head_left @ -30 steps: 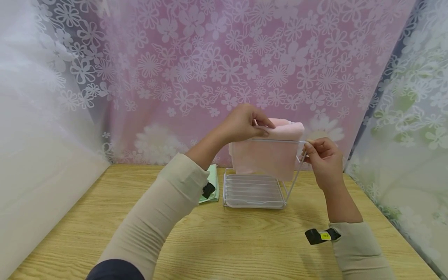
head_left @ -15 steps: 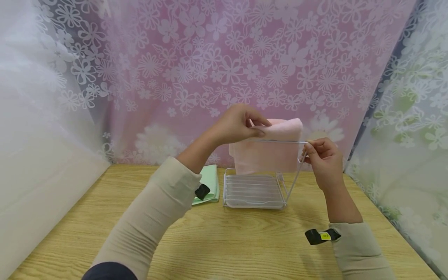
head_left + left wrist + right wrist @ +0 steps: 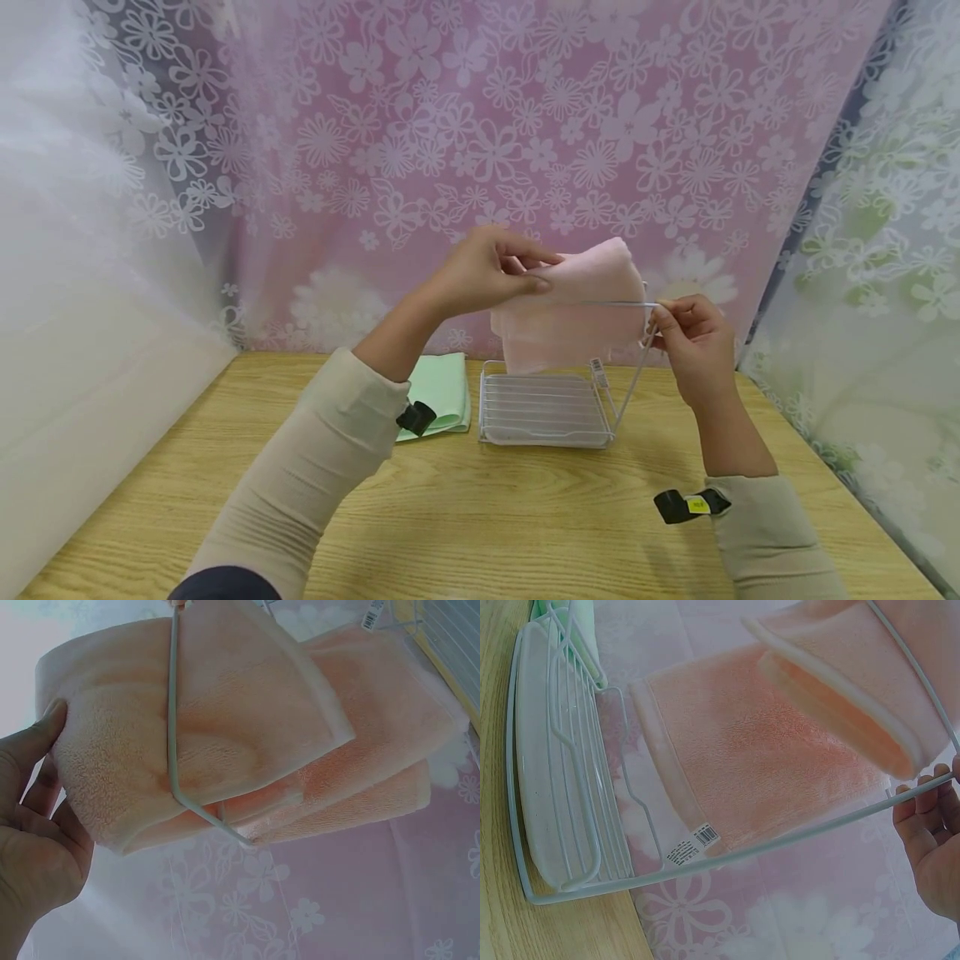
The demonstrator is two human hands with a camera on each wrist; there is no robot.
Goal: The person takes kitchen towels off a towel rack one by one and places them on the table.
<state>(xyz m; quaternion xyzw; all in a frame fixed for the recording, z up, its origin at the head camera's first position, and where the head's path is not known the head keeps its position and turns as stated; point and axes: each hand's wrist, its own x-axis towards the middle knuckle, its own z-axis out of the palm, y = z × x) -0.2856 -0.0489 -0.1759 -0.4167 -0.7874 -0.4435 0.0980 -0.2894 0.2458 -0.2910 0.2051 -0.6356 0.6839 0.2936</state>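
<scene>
My left hand pinches the folded pink towel at its upper left, thumb on the near side. The towel hangs at the top of a white wire rack, and one bar runs across its near face in the left wrist view. Its lower edge hangs over the back of the rack's tray. In the head view the towel's right end tilts up. My right hand grips the rack's top right corner with thumb and fingertips. A barcode tag shows beside the towel's hem in the right wrist view.
A folded green cloth lies on the wooden table just left of the rack. Behind the table hangs a pink flowered curtain, with pale sheets at both sides.
My left hand has moved left and drawn the upper towel leftward, its right end now tilting up. More of the green cloth and the barcode tag show. My right hand has stayed in place.
</scene>
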